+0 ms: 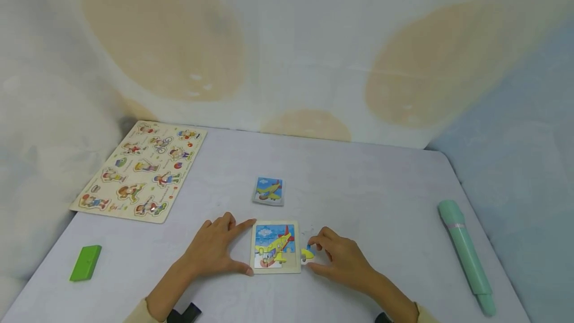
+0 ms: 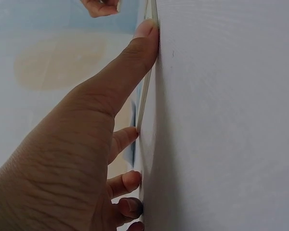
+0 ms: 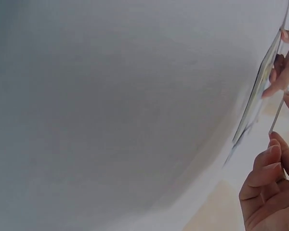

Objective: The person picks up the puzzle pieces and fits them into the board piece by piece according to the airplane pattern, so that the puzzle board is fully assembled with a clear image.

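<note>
A small square jigsaw puzzle of a yellow airplane lies in a pale frame (image 1: 297, 266) in the head view, with a white gap at its lower left. My left hand (image 1: 213, 248) touches the frame's left side, index finger at the upper corner and thumb at the lower corner, spread apart. Just right of the frame, my right hand (image 1: 344, 261) pinches a yellow and blue puzzle piece (image 1: 307, 254) between thumb and index finger. The right wrist view shows this piece (image 3: 277, 114) edge-on, raised off the table.
Behind the frame lies a small airplane picture card (image 1: 269, 191). A large board of cartoon figures (image 1: 142, 168) is at the back left, with a green block (image 1: 85, 263) nearer the front. Toward the right edge lies a mint-green tube-shaped object (image 1: 466, 255).
</note>
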Action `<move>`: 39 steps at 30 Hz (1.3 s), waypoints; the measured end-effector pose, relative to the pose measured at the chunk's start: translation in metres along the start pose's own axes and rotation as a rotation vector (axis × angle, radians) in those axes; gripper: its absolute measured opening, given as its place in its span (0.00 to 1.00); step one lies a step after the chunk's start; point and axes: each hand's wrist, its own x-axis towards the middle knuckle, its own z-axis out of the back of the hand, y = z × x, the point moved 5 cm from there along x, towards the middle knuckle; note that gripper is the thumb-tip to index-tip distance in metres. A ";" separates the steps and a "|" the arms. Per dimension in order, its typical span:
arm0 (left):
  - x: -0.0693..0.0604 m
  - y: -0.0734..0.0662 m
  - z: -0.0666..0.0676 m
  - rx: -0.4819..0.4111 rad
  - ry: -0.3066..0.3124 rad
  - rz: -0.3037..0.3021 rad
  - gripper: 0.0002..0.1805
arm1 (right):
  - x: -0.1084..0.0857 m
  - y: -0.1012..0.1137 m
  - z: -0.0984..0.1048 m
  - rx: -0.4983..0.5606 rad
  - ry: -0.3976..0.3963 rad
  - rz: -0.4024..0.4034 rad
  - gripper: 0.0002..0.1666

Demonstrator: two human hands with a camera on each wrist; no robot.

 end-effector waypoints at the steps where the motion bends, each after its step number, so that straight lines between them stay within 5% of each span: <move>1: 0.000 0.000 0.000 0.002 0.000 -0.001 0.60 | 0.002 0.002 -0.002 -0.010 0.012 0.006 0.22; 15: 0.001 0.000 -0.002 0.028 -0.016 -0.015 0.60 | 0.020 0.022 -0.023 -0.138 0.119 0.132 0.24; 39: 0.000 0.002 -0.002 0.021 -0.010 -0.008 0.60 | 0.019 0.024 -0.030 -0.137 0.154 0.072 0.28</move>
